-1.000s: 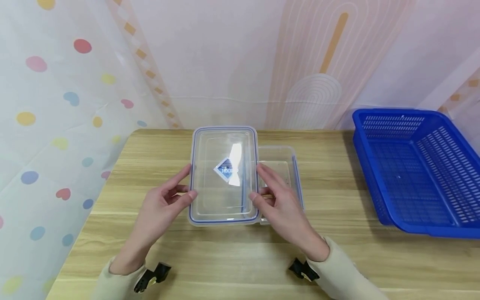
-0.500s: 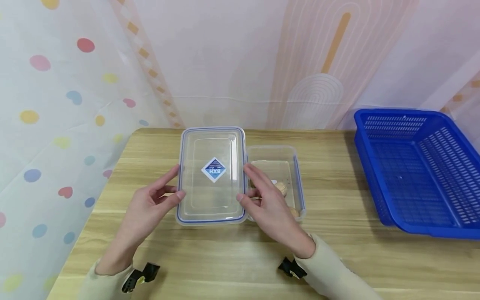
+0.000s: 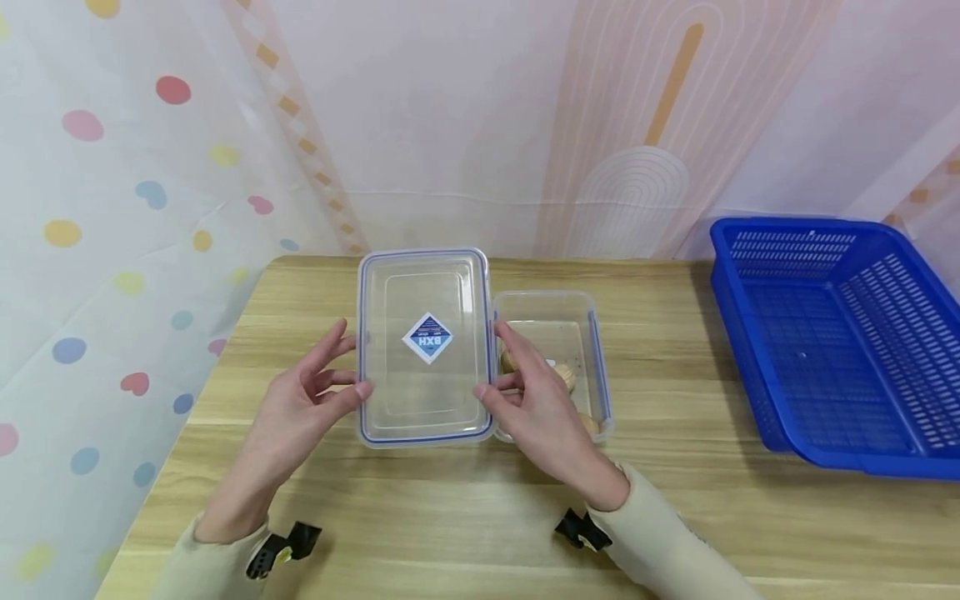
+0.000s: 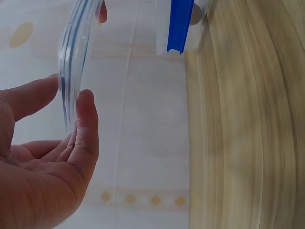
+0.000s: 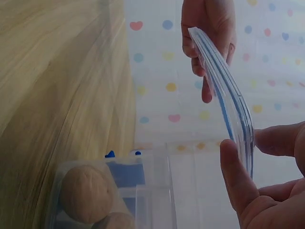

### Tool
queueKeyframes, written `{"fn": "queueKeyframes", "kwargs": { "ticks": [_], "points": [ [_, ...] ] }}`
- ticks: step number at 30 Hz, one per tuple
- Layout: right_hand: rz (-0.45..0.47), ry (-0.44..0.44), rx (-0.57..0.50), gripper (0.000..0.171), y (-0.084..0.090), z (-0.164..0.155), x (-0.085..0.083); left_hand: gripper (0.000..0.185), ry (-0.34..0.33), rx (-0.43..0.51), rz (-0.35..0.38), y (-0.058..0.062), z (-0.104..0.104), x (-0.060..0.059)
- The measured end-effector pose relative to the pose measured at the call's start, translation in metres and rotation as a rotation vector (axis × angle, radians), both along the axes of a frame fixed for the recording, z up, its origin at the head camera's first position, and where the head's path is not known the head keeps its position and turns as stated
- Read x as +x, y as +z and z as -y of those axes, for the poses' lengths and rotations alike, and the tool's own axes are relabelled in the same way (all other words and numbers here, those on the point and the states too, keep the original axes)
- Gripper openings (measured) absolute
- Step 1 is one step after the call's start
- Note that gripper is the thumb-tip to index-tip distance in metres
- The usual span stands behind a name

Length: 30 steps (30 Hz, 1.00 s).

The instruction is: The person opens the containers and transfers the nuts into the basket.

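Both hands hold a clear plastic lid (image 3: 420, 392) with a blue seal and a diamond-shaped sticker, raised over the table. My left hand (image 3: 296, 408) pinches its left edge, thumb on top and fingers beneath; the index finger points out beside the edge. On the opposite edge my right hand (image 3: 536, 408) grips between thumb and fingers. In both wrist views the lid (image 4: 74, 62) shows edge-on. Just right of it stands an open clear container (image 3: 551, 304), partly hidden by the right hand. Inside lie round tan, walnut-like things (image 5: 86, 193).
A blue plastic basket (image 3: 776, 392) with slotted walls stands at the right on the wooden table (image 3: 450, 517). Behind the table hangs a patterned cloth (image 3: 450, 125), which also covers the left side.
The lid and both hands have shifted left, uncovering more of the container and the tan things inside. Most recently, the left index finger has come away from the lid's edge.
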State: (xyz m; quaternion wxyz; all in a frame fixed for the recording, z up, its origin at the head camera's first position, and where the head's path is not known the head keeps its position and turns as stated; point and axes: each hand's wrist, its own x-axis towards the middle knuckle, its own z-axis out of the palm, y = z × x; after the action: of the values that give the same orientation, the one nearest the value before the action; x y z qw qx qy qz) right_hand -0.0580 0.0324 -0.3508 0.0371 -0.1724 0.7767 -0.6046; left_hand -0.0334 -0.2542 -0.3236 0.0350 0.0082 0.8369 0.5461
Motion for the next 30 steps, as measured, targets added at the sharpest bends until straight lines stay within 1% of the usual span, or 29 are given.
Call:
{"fn": "queueKeyframes", "kwargs": {
  "ticks": [3, 5, 7, 10, 13, 16, 18, 20, 26, 30],
  "points": [
    [0.031, -0.013, -0.009, 0.084, 0.001, -0.003, -0.001, 0.089, -0.002, 0.047, 0.021, -0.001, -0.002, -0.001],
    [0.038, -0.017, -0.010, 0.083, 0.002, -0.007, -0.003, 0.088, 0.000, 0.040, 0.017, -0.001, -0.005, -0.003],
    [0.046, -0.028, -0.010, 0.080, 0.003, -0.012, -0.004, 0.085, 0.003, 0.036, 0.004, -0.002, -0.008, -0.004],
    [0.029, -0.048, -0.023, 0.070, 0.004, -0.019, -0.008, 0.077, 0.004, 0.027, -0.044, -0.001, -0.016, -0.007],
    [0.003, -0.076, -0.030, 0.060, 0.006, -0.026, -0.011, 0.069, 0.012, 0.029, -0.109, 0.000, -0.025, -0.011],
    [-0.006, -0.096, -0.043, 0.054, 0.008, -0.032, -0.012, 0.060, 0.033, 0.052, -0.171, 0.001, -0.034, -0.014],
    [-0.004, -0.107, -0.058, 0.051, 0.009, -0.036, -0.013, 0.054, 0.048, 0.074, -0.198, 0.001, -0.038, -0.016],
    [-0.006, -0.119, -0.069, 0.047, 0.009, -0.039, -0.013, 0.049, 0.063, 0.101, -0.212, 0.001, -0.043, -0.017],
    [-0.048, -0.161, -0.123, 0.035, 0.010, -0.049, -0.013, 0.039, 0.102, 0.141, -0.233, 0.000, -0.055, -0.020],
    [-0.089, -0.190, -0.158, 0.030, 0.009, -0.054, -0.012, 0.034, 0.107, 0.196, -0.251, -0.001, -0.062, -0.022]
  ]
}}
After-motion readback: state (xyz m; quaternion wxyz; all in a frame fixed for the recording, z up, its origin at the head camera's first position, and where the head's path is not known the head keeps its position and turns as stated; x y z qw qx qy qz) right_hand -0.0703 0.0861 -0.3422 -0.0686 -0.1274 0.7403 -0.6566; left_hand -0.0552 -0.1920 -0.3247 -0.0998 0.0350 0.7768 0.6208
